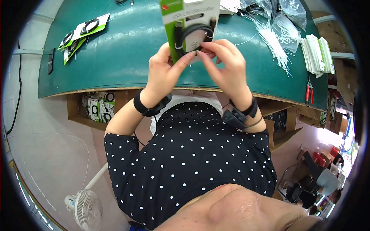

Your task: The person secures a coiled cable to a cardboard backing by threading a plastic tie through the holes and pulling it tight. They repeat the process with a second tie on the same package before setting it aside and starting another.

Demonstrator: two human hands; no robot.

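Observation:
Over the table's front edge, my left hand point(163, 69) grips a green and white packaging card point(172, 14) by its lower left part, thumb in front. A coiled black cable point(195, 27) lies against the card's face, with white ties around it at both sides. My right hand point(228, 63) is closed in a pinch at the card's lower edge, its fingertips beside the coil and close to my left thumb. Whatever sits between those fingertips is too small to make out.
Carded cables point(91, 26) lie at the table's point(123, 50) left. Loose white cable ties point(271, 42) and plastic bags point(287, 32) are at right, near stacked cards point(317, 56) and red-handled pliers point(309, 92). Below the edge stands a carton of carded cables point(101, 107); a fan point(86, 208) stands lower left.

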